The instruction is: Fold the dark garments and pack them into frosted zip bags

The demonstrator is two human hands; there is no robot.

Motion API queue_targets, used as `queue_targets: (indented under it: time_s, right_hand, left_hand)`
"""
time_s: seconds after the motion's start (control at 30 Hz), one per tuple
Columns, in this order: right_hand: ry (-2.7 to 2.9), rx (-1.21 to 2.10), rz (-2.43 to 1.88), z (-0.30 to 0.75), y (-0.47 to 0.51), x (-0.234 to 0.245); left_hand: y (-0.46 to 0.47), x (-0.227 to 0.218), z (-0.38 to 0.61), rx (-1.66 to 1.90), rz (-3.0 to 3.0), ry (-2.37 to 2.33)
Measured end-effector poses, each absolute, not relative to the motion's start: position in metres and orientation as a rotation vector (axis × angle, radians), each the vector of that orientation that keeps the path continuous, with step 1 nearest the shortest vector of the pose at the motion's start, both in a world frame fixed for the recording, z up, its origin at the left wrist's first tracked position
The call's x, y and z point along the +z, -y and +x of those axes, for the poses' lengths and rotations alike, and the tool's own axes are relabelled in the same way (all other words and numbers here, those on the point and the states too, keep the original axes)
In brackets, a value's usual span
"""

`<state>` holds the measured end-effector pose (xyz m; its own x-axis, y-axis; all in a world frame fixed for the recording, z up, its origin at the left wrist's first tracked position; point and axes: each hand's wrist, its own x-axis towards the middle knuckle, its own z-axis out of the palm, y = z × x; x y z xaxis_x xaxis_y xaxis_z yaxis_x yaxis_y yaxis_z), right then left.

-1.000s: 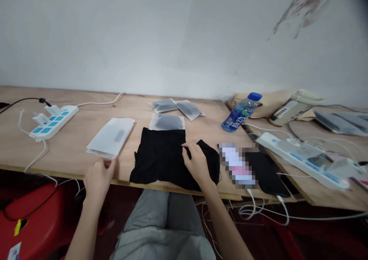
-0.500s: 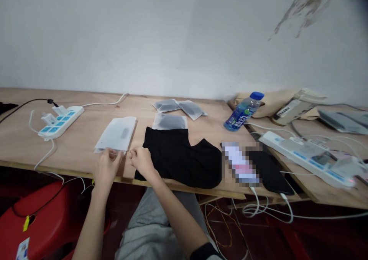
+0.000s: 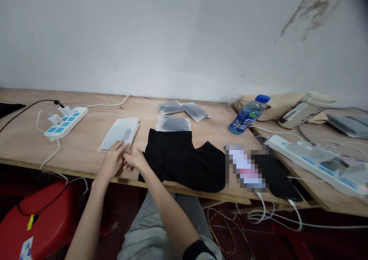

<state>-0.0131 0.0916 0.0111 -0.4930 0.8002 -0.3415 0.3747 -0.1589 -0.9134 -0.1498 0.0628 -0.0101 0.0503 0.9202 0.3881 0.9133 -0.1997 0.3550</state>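
A small stack of frosted white plastic bags lies left of the middle of the table. My left hand reaches over its near right corner, fingers stretched out and touching the bags. Close beside it, my right hand is closed with its fingers curled at that same corner; whatever they pinch is hidden. Just right of my right hand, a black cloth garment is spread flat along the table's front edge. Behind the cloth lies a frosted bag with dark contents.
Two more filled bags lie farther back. A blue-capped bottle, phones, a coffee cup and a power strip occupy the right. Another power strip with cables is left. A red stool stands below.
My left hand has moved from the stack's front edge toward its right corner, fingers now over the bags. Both hands have come together. The view has shifted slightly.
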Motion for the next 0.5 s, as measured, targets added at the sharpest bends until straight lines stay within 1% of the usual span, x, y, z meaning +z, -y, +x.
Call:
queue_targets:
  time_s: [0.17,0.3,0.37,0.5]
  right_hand:
    - [1.696,1.691,-1.369,-0.016,-0.095,0.013]
    - [1.658,1.578,-1.449,-0.003,-0.103,0.019]
    - [1.656,1.475,-1.488,0.011,-0.106,0.026]
    - [1.693,1.167,-1.534,0.047,-0.111,0.044]
  left_hand:
    - [-0.063,-0.007,-0.156,0.84,2.272,-1.943]
    - [-0.067,-0.006,-0.168,0.834,2.245,-1.994]
    - [-0.069,-0.007,-0.177,0.825,2.205,-2.037]
    - [-0.071,-0.014,-0.193,0.795,2.139,-2.094]
